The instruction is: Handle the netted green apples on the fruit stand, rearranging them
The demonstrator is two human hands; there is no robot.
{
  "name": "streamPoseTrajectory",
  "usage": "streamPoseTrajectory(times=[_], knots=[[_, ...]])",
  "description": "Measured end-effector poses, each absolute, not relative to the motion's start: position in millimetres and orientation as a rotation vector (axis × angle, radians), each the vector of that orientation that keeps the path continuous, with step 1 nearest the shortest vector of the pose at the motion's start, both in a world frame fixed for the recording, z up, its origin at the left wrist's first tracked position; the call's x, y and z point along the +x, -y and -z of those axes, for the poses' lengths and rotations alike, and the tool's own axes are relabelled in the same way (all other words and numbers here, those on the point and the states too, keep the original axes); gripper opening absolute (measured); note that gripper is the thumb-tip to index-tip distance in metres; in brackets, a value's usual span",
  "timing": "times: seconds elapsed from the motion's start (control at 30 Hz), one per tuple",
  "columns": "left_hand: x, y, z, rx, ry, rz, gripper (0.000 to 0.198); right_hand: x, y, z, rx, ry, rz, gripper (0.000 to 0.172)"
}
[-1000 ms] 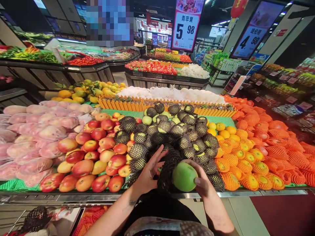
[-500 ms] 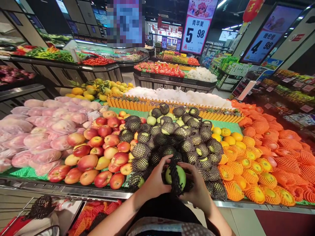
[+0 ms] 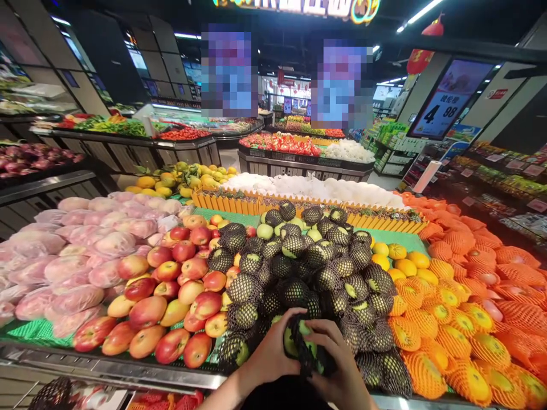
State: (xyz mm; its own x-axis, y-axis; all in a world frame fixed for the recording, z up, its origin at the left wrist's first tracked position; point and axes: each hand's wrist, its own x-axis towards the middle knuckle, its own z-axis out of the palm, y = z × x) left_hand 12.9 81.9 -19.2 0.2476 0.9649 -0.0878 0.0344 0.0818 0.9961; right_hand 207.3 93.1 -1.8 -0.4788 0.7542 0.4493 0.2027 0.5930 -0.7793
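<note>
My left hand point(image 3: 270, 356) and my right hand point(image 3: 337, 367) are both closed around one green apple point(image 3: 294, 340) at the bottom centre. A black foam net point(image 3: 308, 356) is partly drawn over the apple, between my fingers. The hands sit at the near edge of a heap of green apples in black nets point(image 3: 307, 273).
Red and yellow apples point(image 3: 171, 296) lie to the left, with pink-bagged fruit point(image 3: 72, 256) beyond them. Fruit in orange nets point(image 3: 461, 296) fills the right. A metal shelf edge point(image 3: 106, 367) runs along the front. Further produce stands and a price sign point(image 3: 440, 108) are behind.
The bare apple in my right hand came to the middle, my left hand joined it, and the black net now covers more of it. The view tilted upward.
</note>
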Motion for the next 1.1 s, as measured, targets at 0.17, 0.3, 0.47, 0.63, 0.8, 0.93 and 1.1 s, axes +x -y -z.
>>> streamPoseTrajectory(times=[0.17,0.3,0.47,0.63,0.8,0.93,1.1], knots=[[15.3,-85.7,27.5,1.432,-1.428,-1.125,0.092,207.1,-94.1,14.1,-0.904,1.911,-0.888,0.046],[14.5,-87.2,24.3,1.576,-1.59,-1.003,0.096,205.4,-96.7,38.4,-1.077,1.83,-0.974,0.013],[17.1,-92.7,27.3,1.705,-1.593,-0.873,0.106,217.6,-110.0,42.9,-1.154,1.884,-1.138,0.027],[18.7,-99.2,40.7,1.756,-1.596,-0.952,0.102,228.6,-121.3,36.4,-0.97,1.642,-1.47,0.04],[14.8,-100.6,54.4,1.672,-1.531,-1.265,0.092,212.3,-122.1,45.9,-0.739,1.109,-1.82,0.053],[4.1,-101.0,69.2,1.601,-1.325,-1.478,0.077,202.2,-122.3,56.0,-0.666,0.724,-1.972,0.051],[-15.7,-98.7,95.5,1.564,-1.281,-1.58,0.052,200.6,-129.9,64.4,-0.814,0.707,-2.09,0.05]])
